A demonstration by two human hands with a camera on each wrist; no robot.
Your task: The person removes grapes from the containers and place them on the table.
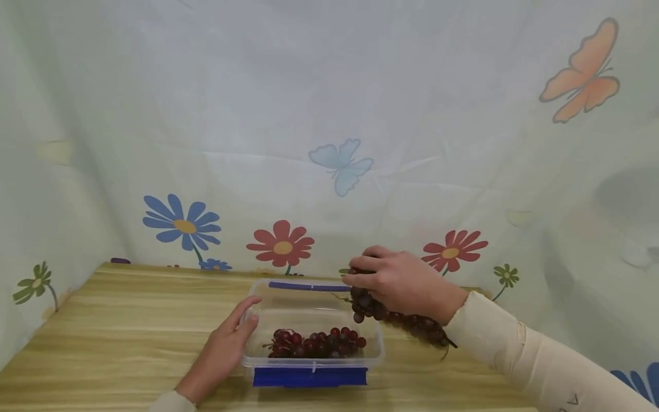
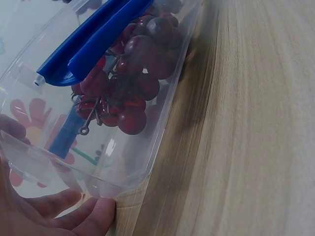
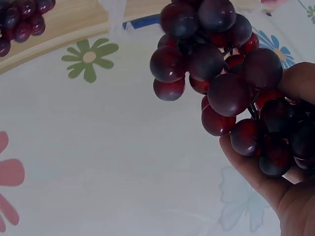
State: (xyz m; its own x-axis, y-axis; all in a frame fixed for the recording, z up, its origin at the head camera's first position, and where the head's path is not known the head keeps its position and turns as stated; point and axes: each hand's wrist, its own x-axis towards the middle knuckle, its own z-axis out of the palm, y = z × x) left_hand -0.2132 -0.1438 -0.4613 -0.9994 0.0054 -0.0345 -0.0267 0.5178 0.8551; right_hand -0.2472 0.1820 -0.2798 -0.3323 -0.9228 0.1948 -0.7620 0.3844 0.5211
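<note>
A clear plastic container [image 1: 314,302] with blue clips sits on the wooden table, a bunch of dark red grapes [image 1: 319,342] lying inside it. My left hand [image 1: 221,349] grips the container's left side, its fingers [image 2: 96,216] against the outer wall near the base. Over the container's right edge, my right hand [image 1: 401,283] holds a second bunch of grapes [image 3: 231,93] off the table. The fingers wrap one end of it and loose grapes hang past the fingertips. Another bunch of grapes [image 1: 422,327] lies right of the container, partly behind the right wrist.
The wooden table [image 1: 128,332] extends left of the container. A pale curtain [image 1: 247,114] printed with flowers and butterflies hangs behind the table and along both sides. One blue clip [image 1: 309,376] faces the front, and another clip [image 1: 309,286] stands at the back.
</note>
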